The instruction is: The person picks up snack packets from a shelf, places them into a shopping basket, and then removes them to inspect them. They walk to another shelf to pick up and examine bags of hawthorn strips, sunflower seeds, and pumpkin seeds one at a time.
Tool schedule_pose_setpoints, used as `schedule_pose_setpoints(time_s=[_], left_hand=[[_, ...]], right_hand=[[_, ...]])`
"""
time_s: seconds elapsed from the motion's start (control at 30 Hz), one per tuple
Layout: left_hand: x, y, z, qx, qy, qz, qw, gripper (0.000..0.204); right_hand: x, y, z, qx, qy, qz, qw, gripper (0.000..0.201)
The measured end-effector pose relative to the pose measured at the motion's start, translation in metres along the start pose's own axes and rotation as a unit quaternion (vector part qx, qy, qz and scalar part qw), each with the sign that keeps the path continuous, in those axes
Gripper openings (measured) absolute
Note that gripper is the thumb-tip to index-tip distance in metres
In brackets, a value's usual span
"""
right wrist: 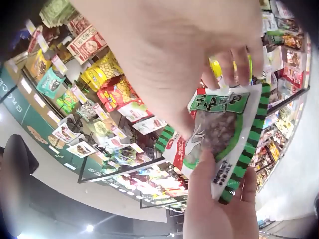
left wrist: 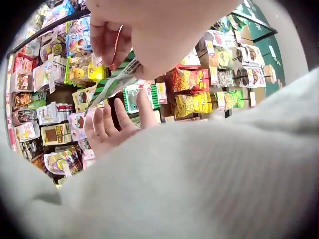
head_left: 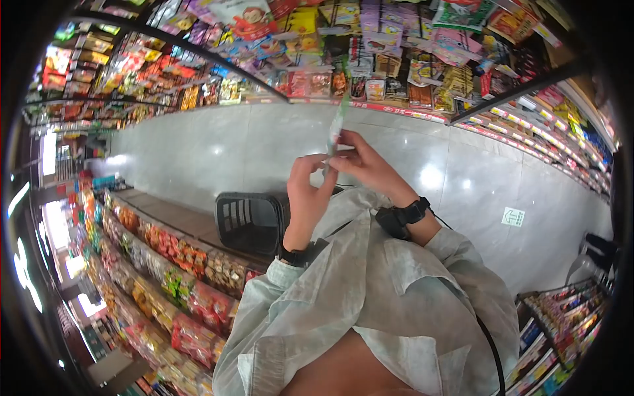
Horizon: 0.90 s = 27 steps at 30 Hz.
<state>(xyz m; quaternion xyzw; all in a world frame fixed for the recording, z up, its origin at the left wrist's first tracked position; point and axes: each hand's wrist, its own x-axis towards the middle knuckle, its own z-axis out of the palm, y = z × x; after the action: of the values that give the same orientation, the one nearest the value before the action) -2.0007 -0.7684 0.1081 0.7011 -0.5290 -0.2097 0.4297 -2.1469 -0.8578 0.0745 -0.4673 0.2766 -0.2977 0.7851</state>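
A white and green bag [right wrist: 217, 132] with black-striped edges, a red patch and dark pieces behind a clear window is held up before the body. In the head view the same bag [head_left: 338, 125] looks narrow and nearly edge-on. My left hand [head_left: 310, 195] grips its lower part, thumb [right wrist: 203, 167] on the front face and fingers behind. The right hand [head_left: 370, 168] holds the bag from the other side, its fingers partly hidden behind it. Under the bag in the left wrist view, the right hand [left wrist: 117, 122] shows spread fingers.
A black basket [head_left: 251, 221] stands on the grey floor [head_left: 191, 142] beside the body. Racks of hanging snack bags [head_left: 383, 39] line the far side, and tiers of packed snacks [head_left: 165, 284] run along the left. Another person's dark shoes [head_left: 598, 247] are at the right edge.
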Motion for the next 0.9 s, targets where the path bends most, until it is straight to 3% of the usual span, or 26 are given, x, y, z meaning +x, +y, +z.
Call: schedule_pose_setpoints(time_s=[0.07, 0.2, 0.27, 0.33, 0.47, 0.6, 0.7, 0.8, 0.9], left_hand=[[0.008, 0.007, 0.003, 0.030, -0.042, 0.079, 0.996, 0.031], [0.008, 0.006, 0.004, -0.031, -0.102, 0.084, 0.991, 0.040], [0.002, 0.002, -0.001, -0.045, -0.132, 0.097, 0.985, 0.036], [-0.001, -0.006, -0.012, -0.041, -0.170, 0.123, 0.977, 0.032], [-0.005, -0.032, -0.044, -0.085, -0.201, 0.086, 0.972, 0.024], [-0.026, -0.062, -0.079, -0.106, -0.192, 0.063, 0.974, 0.021], [-0.053, -0.091, -0.107, -0.156, -0.175, -0.006, 0.972, 0.019], [-0.078, -0.134, -0.125, -0.199, -0.179, -0.076, 0.960, 0.019], [-0.087, -0.157, -0.136, -0.218, -0.206, -0.115, 0.947, 0.025]], right_hand=[[-0.003, 0.000, -0.001, 0.007, 0.019, 0.008, 1.000, 0.050], [-0.011, -0.009, 0.000, 0.032, 0.075, 0.063, 0.995, 0.048], [-0.015, -0.011, 0.006, 0.061, 0.109, 0.107, 0.986, 0.047], [-0.014, 0.003, 0.013, 0.045, 0.136, 0.095, 0.985, 0.048], [-0.010, 0.033, 0.039, 0.006, 0.166, 0.050, 0.985, 0.047], [-0.015, 0.056, 0.074, -0.036, 0.242, 0.112, 0.963, 0.043], [-0.023, 0.061, 0.111, 0.011, 0.221, 0.116, 0.968, 0.039], [-0.036, 0.083, 0.135, -0.051, 0.204, 0.110, 0.971, 0.036], [-0.060, 0.108, 0.155, -0.156, 0.225, 0.037, 0.961, 0.034]])
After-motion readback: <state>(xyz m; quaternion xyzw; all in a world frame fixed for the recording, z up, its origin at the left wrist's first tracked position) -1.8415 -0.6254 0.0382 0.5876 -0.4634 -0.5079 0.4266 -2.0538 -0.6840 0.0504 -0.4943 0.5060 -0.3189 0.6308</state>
